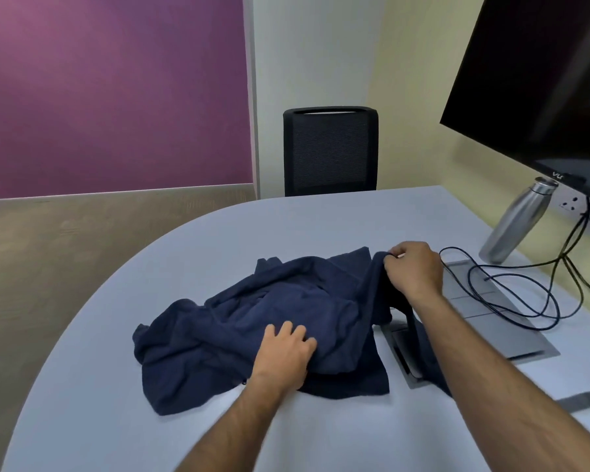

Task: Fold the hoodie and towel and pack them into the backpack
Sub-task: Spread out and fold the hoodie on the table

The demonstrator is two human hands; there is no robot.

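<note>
With the crumpled navy hoodie point(269, 318) lying mid-table just left of the cable hatch point(474, 321), my right hand point(413, 270) pinched its far edge and my left hand point(283, 352) pressed it with loosely bent fingers; a hasty pull risked snagging the looped cable point(511, 287).

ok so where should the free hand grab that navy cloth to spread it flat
Judging by its pose, take the navy cloth at its bunched near-left corner, coming from the left. The right hand already pinches the far-right edge, so that corner lies opposite. The left hand only rests on the middle.
</note>
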